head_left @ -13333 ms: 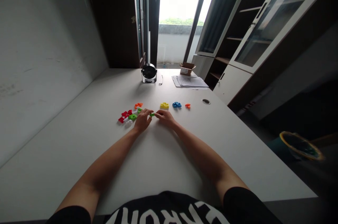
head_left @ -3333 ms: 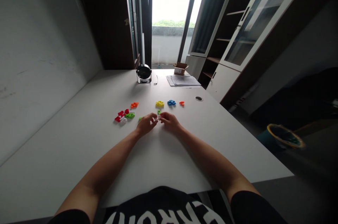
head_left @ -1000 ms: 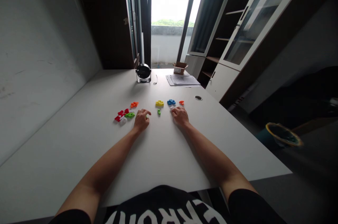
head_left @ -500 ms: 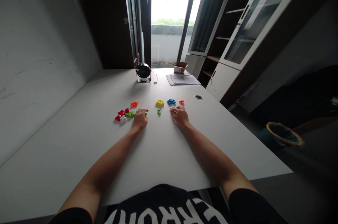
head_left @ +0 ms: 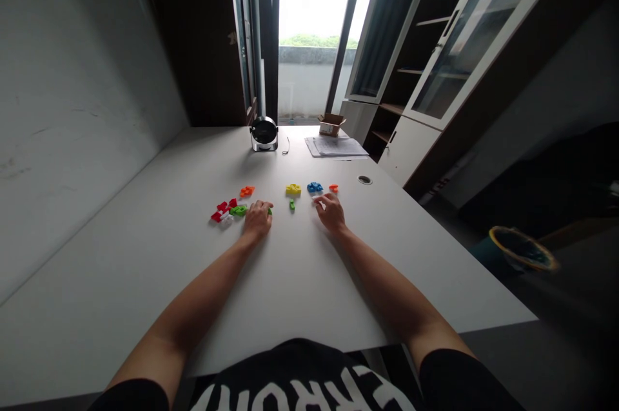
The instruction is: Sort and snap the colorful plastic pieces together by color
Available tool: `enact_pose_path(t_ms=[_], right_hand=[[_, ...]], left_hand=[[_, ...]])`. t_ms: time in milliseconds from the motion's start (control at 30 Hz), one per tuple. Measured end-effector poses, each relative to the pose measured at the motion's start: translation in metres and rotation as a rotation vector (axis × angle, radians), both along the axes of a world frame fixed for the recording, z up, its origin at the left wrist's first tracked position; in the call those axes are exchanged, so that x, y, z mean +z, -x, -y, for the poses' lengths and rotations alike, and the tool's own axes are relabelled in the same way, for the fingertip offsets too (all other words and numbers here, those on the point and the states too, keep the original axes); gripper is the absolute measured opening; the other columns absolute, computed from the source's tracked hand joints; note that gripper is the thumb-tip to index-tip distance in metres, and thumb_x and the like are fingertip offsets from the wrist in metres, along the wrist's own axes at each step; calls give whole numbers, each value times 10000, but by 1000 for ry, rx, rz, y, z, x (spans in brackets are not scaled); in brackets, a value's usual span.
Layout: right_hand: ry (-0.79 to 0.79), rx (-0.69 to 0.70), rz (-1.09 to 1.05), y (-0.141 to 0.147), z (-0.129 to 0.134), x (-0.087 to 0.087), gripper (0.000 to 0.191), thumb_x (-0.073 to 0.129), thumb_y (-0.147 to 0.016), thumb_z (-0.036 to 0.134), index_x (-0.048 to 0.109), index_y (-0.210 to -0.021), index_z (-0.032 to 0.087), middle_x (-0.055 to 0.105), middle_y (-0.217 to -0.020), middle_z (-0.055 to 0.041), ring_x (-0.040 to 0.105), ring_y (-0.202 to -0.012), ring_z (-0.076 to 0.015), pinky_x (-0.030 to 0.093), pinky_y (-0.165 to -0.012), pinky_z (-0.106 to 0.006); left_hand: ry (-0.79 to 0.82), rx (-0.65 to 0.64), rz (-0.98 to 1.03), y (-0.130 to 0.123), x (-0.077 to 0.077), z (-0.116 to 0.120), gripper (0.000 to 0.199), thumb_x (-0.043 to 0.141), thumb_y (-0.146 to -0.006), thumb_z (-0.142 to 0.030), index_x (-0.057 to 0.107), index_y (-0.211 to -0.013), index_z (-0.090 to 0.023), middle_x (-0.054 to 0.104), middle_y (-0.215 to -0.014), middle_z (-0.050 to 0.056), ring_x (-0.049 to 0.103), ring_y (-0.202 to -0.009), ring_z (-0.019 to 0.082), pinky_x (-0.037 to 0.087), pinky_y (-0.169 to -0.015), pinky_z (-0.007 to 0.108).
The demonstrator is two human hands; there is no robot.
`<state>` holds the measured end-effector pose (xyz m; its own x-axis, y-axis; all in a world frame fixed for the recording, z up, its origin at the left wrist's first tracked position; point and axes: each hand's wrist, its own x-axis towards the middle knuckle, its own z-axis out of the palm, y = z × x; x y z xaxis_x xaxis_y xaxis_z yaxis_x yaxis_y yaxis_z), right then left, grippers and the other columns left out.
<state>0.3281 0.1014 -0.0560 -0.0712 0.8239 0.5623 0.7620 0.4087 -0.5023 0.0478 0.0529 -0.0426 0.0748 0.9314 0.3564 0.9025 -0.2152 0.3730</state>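
My left hand (head_left: 258,219) rests on the white table, fingers curled over a green piece (head_left: 269,211) that shows at its fingertips. Left of it lie green pieces (head_left: 238,210), red pieces (head_left: 222,207) and white pieces (head_left: 226,218), with an orange group (head_left: 247,191) just behind. My right hand (head_left: 330,211) has its thumb and forefinger at a white piece (head_left: 316,199); whether it grips the piece is too small to tell. Beyond that hand are blue pieces (head_left: 314,187) and an orange piece (head_left: 333,188). Between the hands sit yellow pieces (head_left: 293,189) and a small green piece (head_left: 292,204).
At the back of the table (head_left: 290,282) stand a round black device (head_left: 264,132) and an open cardboard box (head_left: 331,125) behind papers (head_left: 338,146). A cable hole (head_left: 365,180) is at the right. A bin (head_left: 522,248) stands beyond the right edge.
The fingers of my left hand have drawn closer around the green piece. My right thumb and forefinger have shifted slightly at the white piece. The loose pieces lie as before.
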Motion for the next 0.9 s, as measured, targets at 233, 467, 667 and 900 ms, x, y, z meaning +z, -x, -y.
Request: enact_pose_path(t_ms=[233, 467, 667, 900], right_hand=[[-19, 28, -1, 0, -2, -1, 152, 579, -891, 178, 724, -894, 226, 599, -950, -61, 563, -942, -237, 479, -856, -359], [-13, 32, -2, 1, -1, -2, 161, 572, -890, 166, 720, -890, 229, 606, -946, -54, 563, -932, -230, 470, -832, -339], [-4, 29, -2, 1, 0, 1, 168, 562, -894, 174, 722, -892, 227, 612, -949, -52, 561, -915, -221, 464, -820, -327], [24, 32, 6, 2, 4, 5, 185, 547, -900, 174, 724, -902, 228, 619, -954, -54, 564, -909, -219, 464, -808, -323]], left_hand=[[-8, 92, -164, 12, 6, 0, 248, 554, -918, -188, 680, -1127, -238, 668, -1144, 111, 517, -1131, 312, 376, -991, 463], [18, 98, -140, 11, 4, -2, 248, 545, -918, -198, 683, -1119, -239, 652, -1176, 113, 519, -1136, 297, 329, -1071, 475], [21, -77, -63, 7, 3, -4, 284, 564, -904, -216, 683, -1162, -225, 654, -1184, 98, 547, -1122, 280, 387, -1058, 423], [-37, 26, -82, 9, 5, -2, 283, 590, -882, -215, 684, -1149, -235, 658, -1165, 101, 536, -1142, 289, 333, -1122, 464]])
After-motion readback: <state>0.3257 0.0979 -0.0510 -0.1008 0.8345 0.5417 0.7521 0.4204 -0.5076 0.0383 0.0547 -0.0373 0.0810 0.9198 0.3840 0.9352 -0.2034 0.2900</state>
